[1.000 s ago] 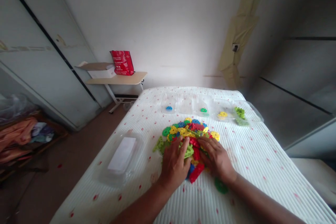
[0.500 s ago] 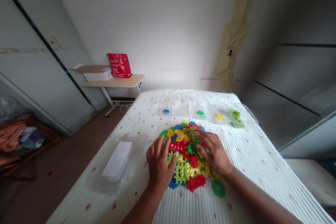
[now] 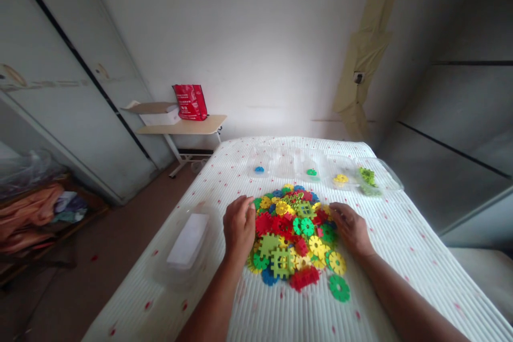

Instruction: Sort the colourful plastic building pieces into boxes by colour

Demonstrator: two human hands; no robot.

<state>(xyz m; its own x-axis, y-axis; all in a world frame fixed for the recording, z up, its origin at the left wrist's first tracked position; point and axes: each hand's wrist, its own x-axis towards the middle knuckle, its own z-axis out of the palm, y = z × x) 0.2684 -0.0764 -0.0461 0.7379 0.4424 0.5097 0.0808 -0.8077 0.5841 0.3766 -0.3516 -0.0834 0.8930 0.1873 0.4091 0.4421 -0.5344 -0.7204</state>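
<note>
1. Both of our hands are lying loosely curled and holding nothing: our left hand (image 3: 239,226) is touching the left edge of the pile of plastic building pieces (image 3: 294,235), and our right hand (image 3: 351,227) is touching its right edge.
2. We are keeping the pile between our hands, spread flat on the white dotted table cover (image 3: 401,246).
3. We are seeing one green gear piece (image 3: 339,288) lying just apart, near the pile's lower right.
4. Clear sorting trays (image 3: 340,171) are sitting beyond the pile, and a clear lidded box (image 3: 186,243) is lying to our left.
</note>
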